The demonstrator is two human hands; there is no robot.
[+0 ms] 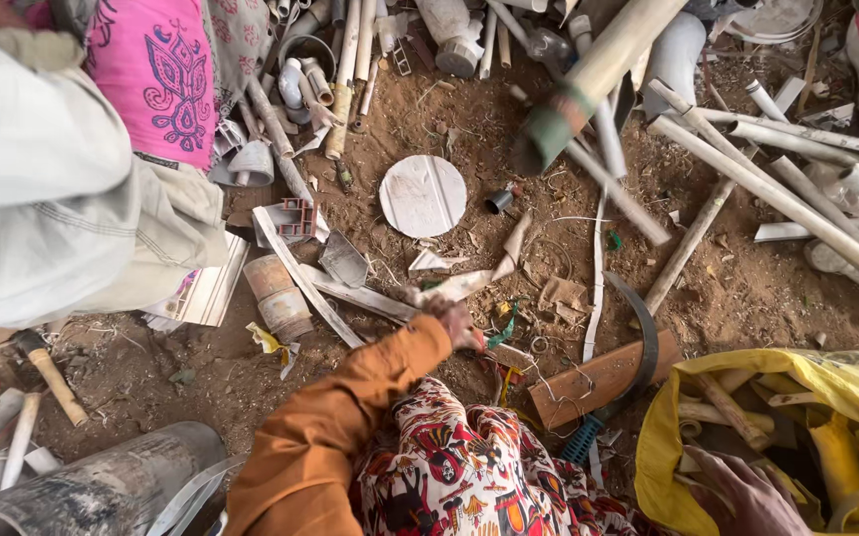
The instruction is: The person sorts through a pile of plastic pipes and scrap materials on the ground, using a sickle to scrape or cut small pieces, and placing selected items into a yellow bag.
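My left hand [456,324], at the end of an orange sleeve, reaches down to the dirt and closes its fingers on a dirty white plastic scrap [464,286]. A green bit of plastic [502,331] lies just right of it. My right hand [739,493] rests at the mouth of a yellow sack [852,382] at the lower right. The sack holds several cut pipe pieces [722,402]. Whether this hand grips the sack's edge is unclear. A patterned red and white garment [459,467] covers my lap.
Another person in pale grey clothes [42,189] and a pink cloth sits at the left. Long white pipes [777,189] lie at the right. On the dirt are a round white disc [423,196], a wooden block with a curved blade [603,377] and a dusty can [279,296]. A big grey pipe [102,486] lies at the bottom left.
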